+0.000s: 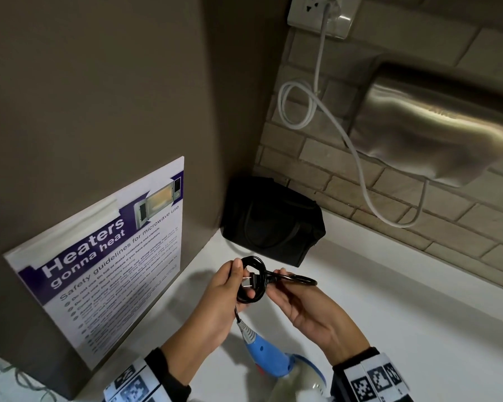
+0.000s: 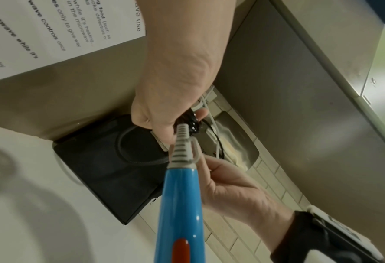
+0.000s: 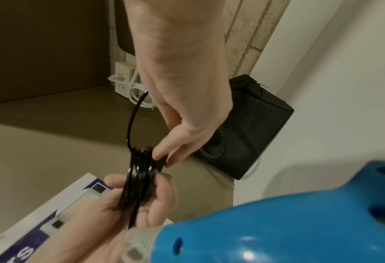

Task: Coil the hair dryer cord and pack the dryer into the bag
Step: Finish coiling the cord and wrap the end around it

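Note:
The black cord (image 1: 251, 281) is wound into a small coil that my left hand (image 1: 243, 281) grips between thumb and fingers. Its two-pin plug (image 1: 248, 281) lies across the coil. My right hand (image 1: 275, 282) pinches the cord beside the plug, and one loop (image 1: 302, 280) sticks out to the right. In the right wrist view the coil (image 3: 139, 178) sits between both hands. The blue hair dryer (image 1: 270, 361) is below my hands on its ribbed grey cord collar (image 2: 181, 144). I cannot tell whether it rests on the counter. The black bag (image 1: 270, 221) stands in the corner, apparently closed.
A white counter (image 1: 389, 314) runs along a brick wall. A steel hand dryer (image 1: 433, 126) hangs on the wall at right, with its white cable (image 1: 320, 91) looping to an outlet (image 1: 320, 15). A microwave safety poster (image 1: 105, 256) is taped to the brown panel at left.

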